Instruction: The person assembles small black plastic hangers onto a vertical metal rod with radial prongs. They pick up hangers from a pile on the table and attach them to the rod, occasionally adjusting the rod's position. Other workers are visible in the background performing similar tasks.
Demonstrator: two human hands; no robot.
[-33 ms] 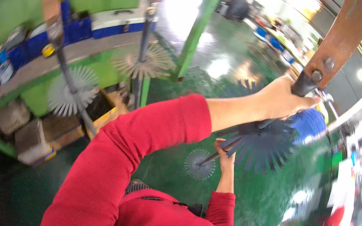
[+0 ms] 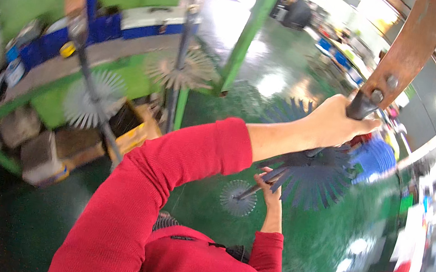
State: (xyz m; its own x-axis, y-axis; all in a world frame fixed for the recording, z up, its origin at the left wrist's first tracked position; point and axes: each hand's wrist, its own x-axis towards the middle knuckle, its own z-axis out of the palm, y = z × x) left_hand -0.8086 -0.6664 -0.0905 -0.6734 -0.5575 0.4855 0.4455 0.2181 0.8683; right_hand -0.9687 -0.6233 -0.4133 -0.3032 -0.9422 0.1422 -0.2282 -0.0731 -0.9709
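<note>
My left hand (image 2: 334,124), arm raised across the view, is closed round the dark upper end of a metal rod (image 2: 360,107). A copper-coloured bar (image 2: 411,50) is bolted to that end. Below the hand, the rod carries a dark slotted metal disc (image 2: 312,182) with fan-like teeth. My right hand (image 2: 272,187) is lower, its fingers round the rod just under the dark disc, which partly hides them. A smaller pale toothed disc (image 2: 238,198) shows farther down the rod.
To the left, two similar rods hang from copper bars with a pale disc (image 2: 94,102) and a tan disc (image 2: 182,71). Behind them stand a green bench (image 2: 8,99) with blue bins (image 2: 103,27) and a green post (image 2: 253,31). A blue round object (image 2: 374,162) is at right.
The surroundings on the left and at the back have shifted slightly rightward in view. Both hands keep their hold on the rod.
</note>
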